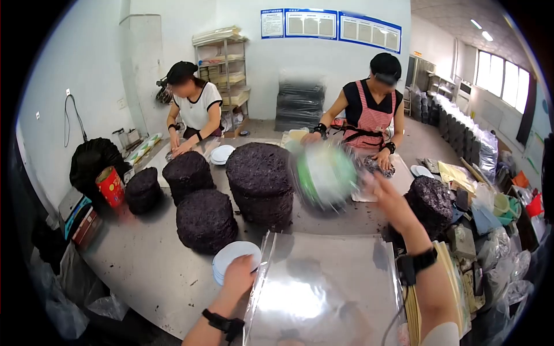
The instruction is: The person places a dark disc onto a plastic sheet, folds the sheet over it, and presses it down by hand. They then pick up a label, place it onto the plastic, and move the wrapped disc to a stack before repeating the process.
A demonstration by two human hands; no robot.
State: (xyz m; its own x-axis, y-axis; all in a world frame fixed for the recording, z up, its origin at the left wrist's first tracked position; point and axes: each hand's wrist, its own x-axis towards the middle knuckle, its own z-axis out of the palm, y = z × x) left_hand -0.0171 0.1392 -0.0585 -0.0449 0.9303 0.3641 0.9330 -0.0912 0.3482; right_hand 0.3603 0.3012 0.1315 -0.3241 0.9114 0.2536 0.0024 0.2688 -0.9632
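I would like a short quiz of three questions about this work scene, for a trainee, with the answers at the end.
1. Multiple choice: what does the left hand partly cover?
A) a dark lump
B) a stack of white discs
C) a red can

2. True or false: seen from here, the clear plastic sheets lie behind the tallest dark lump.

3. Fill in the colour: the blurred thing near the right hand is ____ and white.

Key:
1. B.
2. False; they lie in front of it.
3. Green.
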